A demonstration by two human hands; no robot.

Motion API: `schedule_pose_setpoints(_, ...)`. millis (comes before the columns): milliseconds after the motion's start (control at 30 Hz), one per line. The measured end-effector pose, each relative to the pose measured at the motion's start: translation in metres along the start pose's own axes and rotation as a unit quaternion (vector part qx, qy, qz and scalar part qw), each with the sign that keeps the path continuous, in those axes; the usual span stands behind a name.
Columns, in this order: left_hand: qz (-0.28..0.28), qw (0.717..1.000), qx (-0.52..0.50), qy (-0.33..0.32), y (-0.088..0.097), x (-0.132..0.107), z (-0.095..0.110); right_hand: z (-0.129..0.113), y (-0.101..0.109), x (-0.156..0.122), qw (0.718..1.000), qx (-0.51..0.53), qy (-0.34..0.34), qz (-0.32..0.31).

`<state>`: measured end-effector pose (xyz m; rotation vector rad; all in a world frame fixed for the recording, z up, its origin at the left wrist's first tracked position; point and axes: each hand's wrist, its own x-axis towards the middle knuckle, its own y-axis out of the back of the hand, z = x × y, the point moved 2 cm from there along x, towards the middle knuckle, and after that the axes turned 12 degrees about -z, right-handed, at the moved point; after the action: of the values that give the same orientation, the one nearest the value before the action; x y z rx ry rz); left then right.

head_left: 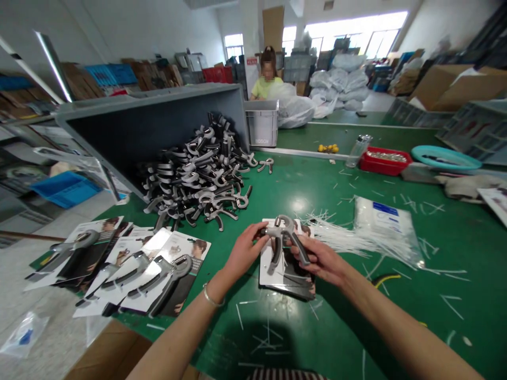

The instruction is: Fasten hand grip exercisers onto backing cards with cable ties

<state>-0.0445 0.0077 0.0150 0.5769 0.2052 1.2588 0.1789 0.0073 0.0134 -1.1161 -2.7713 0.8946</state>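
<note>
A person's left hand and right hand grip a grey-and-black adjustable hand grip trainer, fingers closed around its head and handle, over a printed backing card at the near middle of a green work table. A loose heap of matching trainers lies at the mouth of a tilted grey bin, far left of the hands. Carded trainers lie at near left. White plastic cable ties and a clear bag sit just right. A co-worker stands beyond, in the far background.
</note>
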Motion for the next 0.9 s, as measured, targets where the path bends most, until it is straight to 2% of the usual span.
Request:
schedule_pose_setpoints(67, -0.023, 0.999, 0.039, -0.01, -0.004, 0.001, -0.011, 0.009, 0.003, 0.002, 0.997, -0.067, -0.026, 0.026)
schedule_pose_setpoints(100, -0.033, 0.998, 0.058, -0.015, -0.006, -0.002, -0.016, 0.01, 0.007, 0.001, 0.988, -0.138, -0.04, 0.05)
schedule_pose_setpoints(133, -0.044, 0.996, 0.077, -0.02, -0.008, -0.006, -0.02, 0.01, 0.011, -0.002, 0.968, -0.231, -0.048, 0.085)
schedule_pose_setpoints(167, -0.057, 0.993, 0.096, -0.024, -0.009, -0.01, -0.023, 0.007, 0.015, -0.005, 0.932, -0.335, -0.047, 0.128)
schedule_pose_setpoints(200, -0.07, 0.99, 0.116, -0.026, -0.011, -0.013, -0.025, 0.004, 0.017, -0.01, 0.882, -0.437, -0.035, 0.172)
schedule_pose_setpoints(267, -0.078, 0.986, 0.147, -0.021, -0.011, -0.014, -0.025, -0.001, 0.015, -0.017, 0.786, -0.58, 0.005, 0.214)
schedule_pose_setpoints(300, -0.069, 0.985, 0.156, -0.019, -0.01, -0.011, -0.023, 0.0, 0.012, -0.019, 0.761, -0.616, 0.025, 0.203)
schedule_pose_setpoints(333, -0.056, 0.985, 0.163, -0.019, -0.01, -0.006, -0.021, 0.002, 0.007, -0.02, 0.752, -0.633, 0.042, 0.177)
schedule_pose_setpoints(400, -0.044, 0.985, 0.166, -0.032, -0.01, 0.01, -0.016, 0.011, -0.005, -0.018, 0.759, -0.639, 0.064, 0.111)
schedule_pose_setpoints(433, -0.051, 0.984, 0.166, -0.043, -0.012, 0.018, -0.014, 0.015, -0.009, -0.015, 0.763, -0.635, 0.073, 0.097)
schedule_pose_setpoints(567, -0.099, 0.984, 0.137, -0.057, -0.023, 0.043, -0.009, 0.025, -0.009, -0.001, 0.786, -0.592, 0.11, 0.141)
schedule_pose_setpoints(667, -0.105, 0.991, 0.064, -0.048, -0.03, 0.043, -0.01, 0.021, 0.003, 0.009, 0.802, -0.544, 0.15, 0.196)
schedule_pose_setpoints(767, -0.088, 0.995, 0.022, -0.04, -0.034, 0.036, -0.013, 0.019, 0.013, 0.017, 0.815, -0.503, 0.166, 0.235)
schedule_pose_setpoints(900, -0.053, 0.998, 0.002, -0.041, -0.037, 0.03, -0.017, 0.023, 0.013, 0.021, 0.819, -0.51, 0.146, 0.218)
